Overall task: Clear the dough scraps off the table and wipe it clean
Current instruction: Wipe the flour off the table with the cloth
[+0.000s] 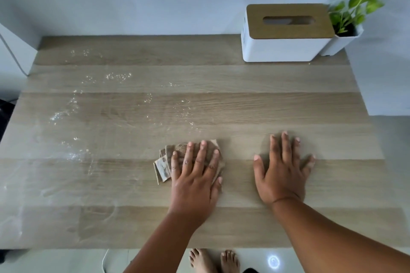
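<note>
White dough scraps and flour dust (73,104) lie scattered over the left half of the light wood-grain table (244,106). Wiping is underway: the left hand (195,175) presses a folded brown cloth (164,165) flat, fingers straight; the right hand (284,173) rests spread, holding nothing. Next, sweep the cloth leftward through the residue.

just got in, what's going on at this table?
A person is wiping the table. The left hand presses a folded cloth flat on the wood near the middle front; the right hand rests flat and bare beside it. White dough residue is scattered over the left half, not yet wiped. A tissue box and plant sit back right.
</note>
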